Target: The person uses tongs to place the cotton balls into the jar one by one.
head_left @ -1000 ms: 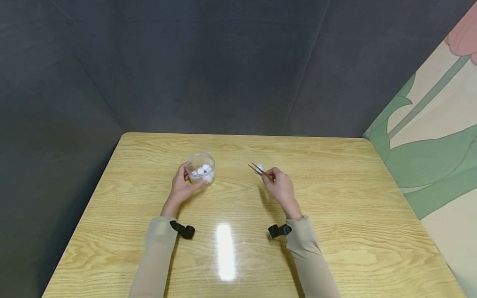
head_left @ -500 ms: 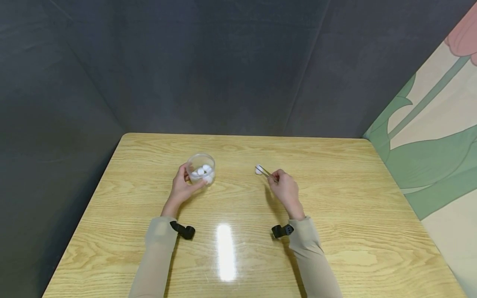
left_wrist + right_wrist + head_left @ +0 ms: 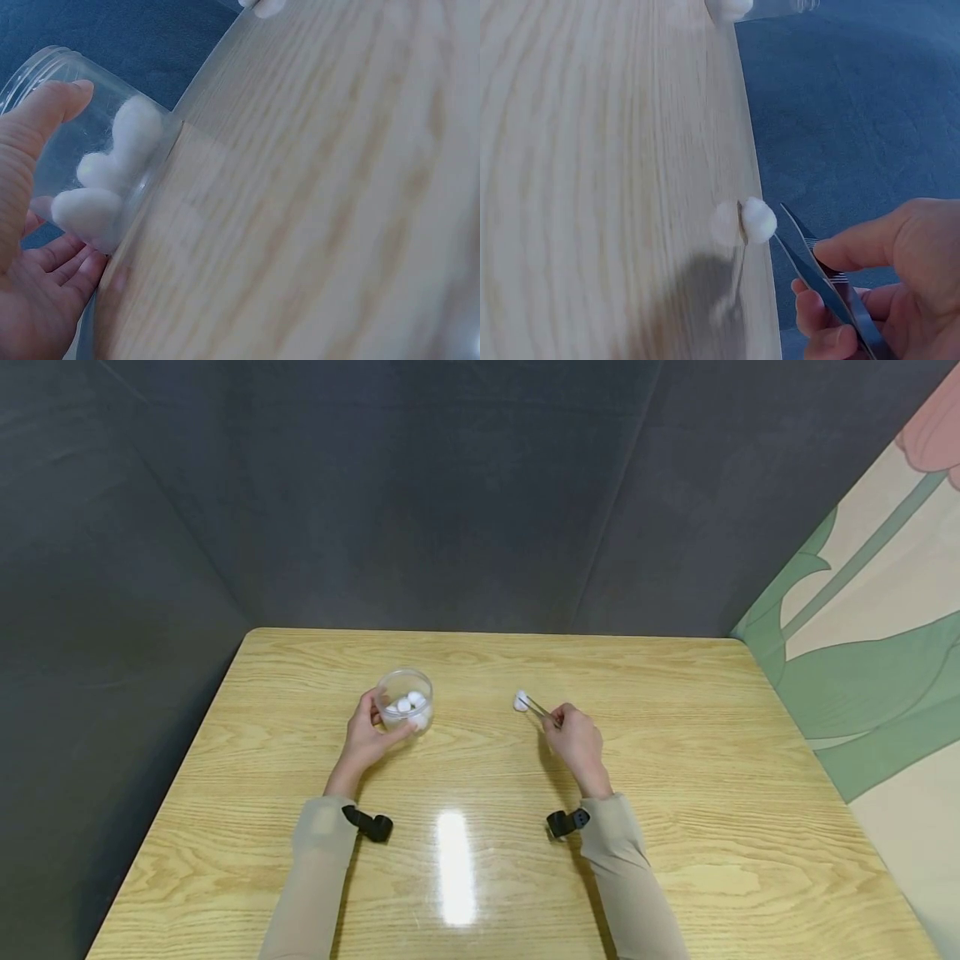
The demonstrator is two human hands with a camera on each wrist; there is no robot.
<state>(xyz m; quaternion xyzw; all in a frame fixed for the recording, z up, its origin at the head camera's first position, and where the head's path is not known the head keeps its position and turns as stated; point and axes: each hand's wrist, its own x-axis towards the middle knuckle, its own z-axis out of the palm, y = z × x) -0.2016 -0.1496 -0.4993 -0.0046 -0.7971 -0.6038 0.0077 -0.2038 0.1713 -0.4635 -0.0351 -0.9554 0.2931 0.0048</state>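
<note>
My left hand (image 3: 365, 739) grips a clear round plastic jar (image 3: 405, 687) from its left side, thumb across the front. Several white cotton balls (image 3: 139, 127) lie inside the jar, which stands upright on the wooden table (image 3: 645, 860). In my right hand (image 3: 576, 743) I pinch metal tweezers (image 3: 825, 289) between thumb and fingers. Their tips are parted and point at a single cotton ball (image 3: 760, 220) lying on the table. In the head view the tips overlap this ball; in the right wrist view they sit right beside it.
A dark cloth (image 3: 450, 502) hangs behind the table's far edge and along its left. To the right is a flower-patterned fabric (image 3: 885, 668). Black wrist cameras (image 3: 367, 823) are strapped over both sleeves. A light reflection shines on the tabletop between the forearms.
My right hand has shifted slightly right and back with the tweezers, their tips moving from over and past the loose cotton ball to its right side. My left hand and the jar have stayed put.
</note>
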